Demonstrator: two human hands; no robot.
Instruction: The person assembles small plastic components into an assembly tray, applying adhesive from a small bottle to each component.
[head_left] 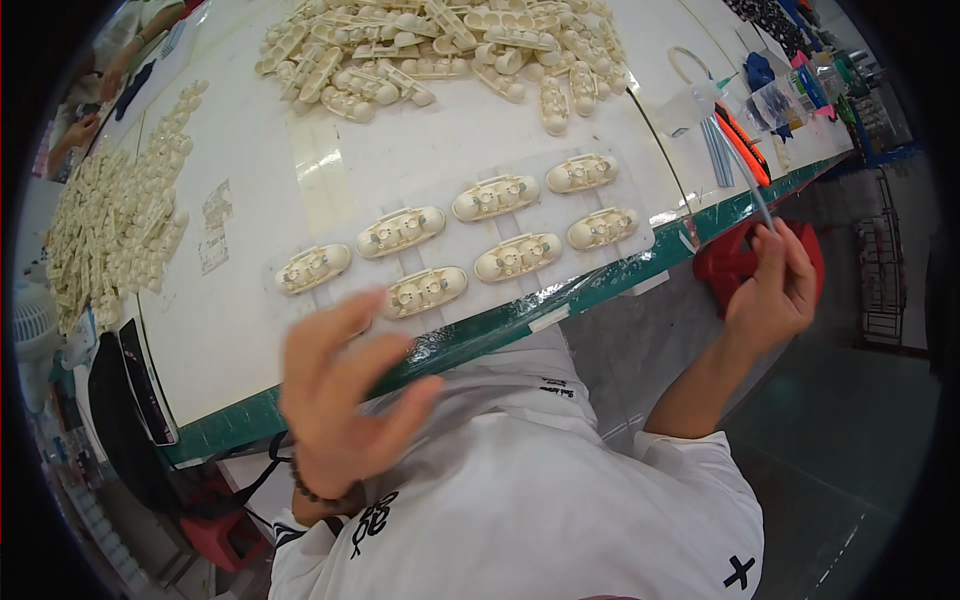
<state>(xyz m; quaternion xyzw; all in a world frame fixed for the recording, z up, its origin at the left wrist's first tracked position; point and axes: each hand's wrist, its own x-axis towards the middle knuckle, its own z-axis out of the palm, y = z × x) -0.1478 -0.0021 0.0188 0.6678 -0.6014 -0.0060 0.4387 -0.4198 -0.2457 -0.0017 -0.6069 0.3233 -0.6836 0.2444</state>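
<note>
Several cream oval plastic parts [519, 257] with paired round cups and small grey pieces lie in two rows on a pale translucent mat [640, 240] along the near table edge. My left hand [345, 400], blurred by motion, hovers at the mat's near left corner with fingers spread and nothing visible in them. Its fingertips are close to the near-left oval part [425, 292] and hide some of the mat. Off to the right, beyond the table edge, my right hand [775, 285] pinches the lower end of a thin grey strip [748, 180] that points up over the table.
A heap of cream parts [440, 50] covers the far middle; another pile [110, 210] lies left. Grey-blue strips [716, 152] and an orange-black tool [742, 145] lie right. A red stool [725, 262] stands below. Another person's hand [82, 130] shows far left.
</note>
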